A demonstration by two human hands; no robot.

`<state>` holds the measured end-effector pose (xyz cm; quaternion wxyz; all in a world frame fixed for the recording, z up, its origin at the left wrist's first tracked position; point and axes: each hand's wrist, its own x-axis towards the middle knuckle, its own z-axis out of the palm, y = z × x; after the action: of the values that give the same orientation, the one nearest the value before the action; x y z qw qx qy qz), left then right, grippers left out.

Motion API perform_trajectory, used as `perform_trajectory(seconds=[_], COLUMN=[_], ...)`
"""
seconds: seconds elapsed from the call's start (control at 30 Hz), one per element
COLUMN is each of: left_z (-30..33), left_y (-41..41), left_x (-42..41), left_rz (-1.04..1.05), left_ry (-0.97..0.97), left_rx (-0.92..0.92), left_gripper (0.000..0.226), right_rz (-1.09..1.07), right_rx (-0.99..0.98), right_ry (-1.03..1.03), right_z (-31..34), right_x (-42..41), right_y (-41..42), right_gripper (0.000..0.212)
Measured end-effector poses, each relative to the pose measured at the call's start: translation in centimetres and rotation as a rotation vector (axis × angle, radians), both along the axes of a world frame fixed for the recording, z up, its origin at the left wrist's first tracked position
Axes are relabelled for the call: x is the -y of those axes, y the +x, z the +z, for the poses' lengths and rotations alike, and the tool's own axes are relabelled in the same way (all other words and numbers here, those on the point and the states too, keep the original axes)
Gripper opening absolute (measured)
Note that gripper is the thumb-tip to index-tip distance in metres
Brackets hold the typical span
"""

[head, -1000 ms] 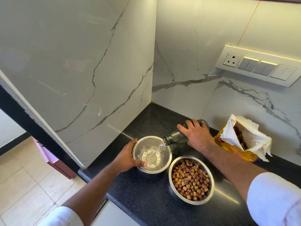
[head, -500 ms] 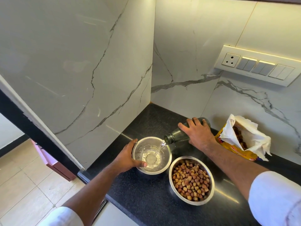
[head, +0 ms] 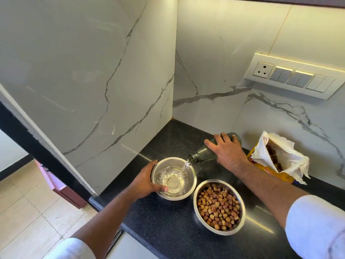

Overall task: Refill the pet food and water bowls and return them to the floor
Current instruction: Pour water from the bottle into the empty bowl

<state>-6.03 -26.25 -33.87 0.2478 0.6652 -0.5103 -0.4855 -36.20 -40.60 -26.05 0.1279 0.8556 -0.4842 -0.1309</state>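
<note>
Little has shifted: water keeps streaming from the tilted dark bottle [head: 207, 156], gripped around its body by the right hand [head: 226, 153], into the steel water bowl [head: 173, 178]. His left hand [head: 144, 182] clasps that bowl's rim on the black counter [head: 168, 230], just beside the kibble-filled food bowl [head: 219, 207].

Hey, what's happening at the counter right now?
A person is pouring water from a dark bottle in the right hand into a steel bowl, steadied at its rim by the left hand. A second bowl beside it already holds kibble, and an open food bag stands behind. Both bowls are on the black counter.
</note>
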Motion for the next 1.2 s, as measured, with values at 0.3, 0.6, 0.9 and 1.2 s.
perform_trajectory(seconds=[0.3, 0.6, 0.9, 1.2], left_z=[-0.25, -0.39, -0.66, -0.9], left_y=[-0.01, 0.16, 0.28, 0.34], left_x=[-0.04, 0.12, 0.13, 0.42], left_rz=[0.007, 0.007, 0.003, 0.004], left_ry=[-0.006, 0.0, 0.002, 0.001], left_rx=[0.002, 0.009, 0.012, 0.006], left_gripper=[0.15, 0.144, 0.146, 0.145], right_rz=[-0.002, 0.002, 0.003, -0.003], right_rx=[-0.007, -0.025, -0.044, -0.052], right_ry=[-0.012, -0.034, -0.054, -0.06], right_z=[0.19, 0.63, 0.75, 0.97], right_x=[-0.21, -0.16, -0.02, 0.15], right_y=[-0.02, -0.09, -0.24, -0.17], right_gripper=[0.094, 0.095, 0.095, 0.095])
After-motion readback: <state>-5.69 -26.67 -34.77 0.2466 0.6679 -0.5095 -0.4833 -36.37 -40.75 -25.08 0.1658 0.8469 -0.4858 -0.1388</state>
